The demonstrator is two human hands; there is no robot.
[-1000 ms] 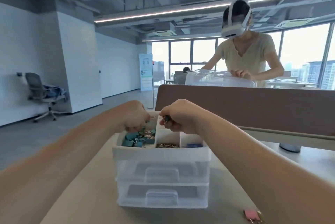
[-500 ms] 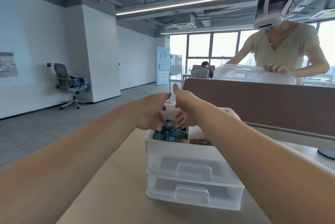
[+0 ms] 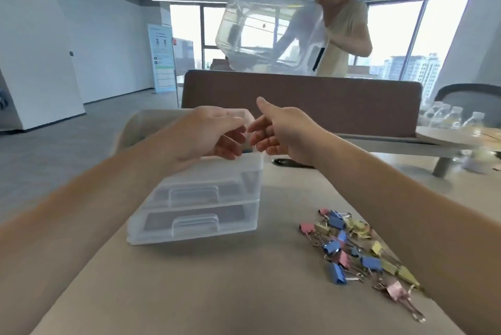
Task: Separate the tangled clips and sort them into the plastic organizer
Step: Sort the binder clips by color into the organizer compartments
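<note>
While two hands (image 3: pixel 214 134) (image 3: pixel 282 136) hover, perhaps twenty clips (image 3: pixel 332 246) lie.

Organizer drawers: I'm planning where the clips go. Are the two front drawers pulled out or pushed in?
Pushed in. The upper drawer and lower drawer both sit flush with the front of the organizer.

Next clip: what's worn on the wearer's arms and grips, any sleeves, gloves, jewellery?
Nothing visible. The left arm and right arm are bare to the frame edge, no sleeves. The left grip and right grip show no gloves, rings, watch or bracelet.
</note>
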